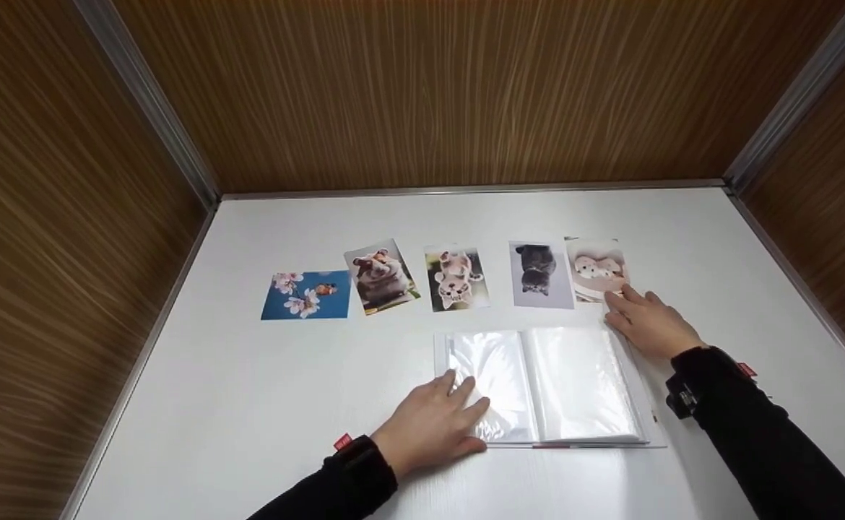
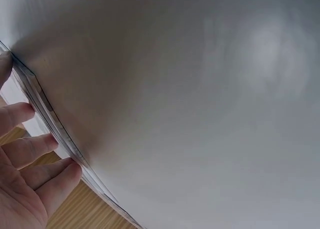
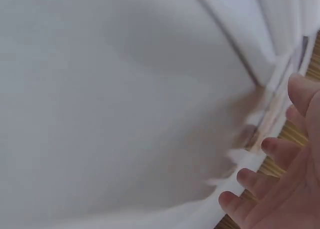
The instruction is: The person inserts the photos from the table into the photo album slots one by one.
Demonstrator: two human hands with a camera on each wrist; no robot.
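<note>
A photo album [image 1: 585, 390] with clear plastic sleeves lies spread on the white table. My left hand [image 1: 433, 422] rests on its left page, fingers spread, the thumb by the lower edge. In the left wrist view, those fingertips [image 2: 47, 141] lie along the album's edge. My right hand [image 1: 650, 321] is beyond the album's upper right corner, its fingertips at the lower right corner of a photo of two pale animals [image 1: 587, 253]. Whether they touch that photo, I cannot tell. The right wrist view shows these fingers [image 3: 257, 181] apart and slightly bent.
Left of that photo, a row holds a grey kitten photo [image 1: 520, 289], a spotted kitten photo [image 1: 480, 292], a tilted hamster photo [image 1: 361, 260] and a blue blossom photo [image 1: 278, 307]. Wood-grain panels [image 1: 422, 94] enclose the table [image 1: 249, 404] at the back and sides.
</note>
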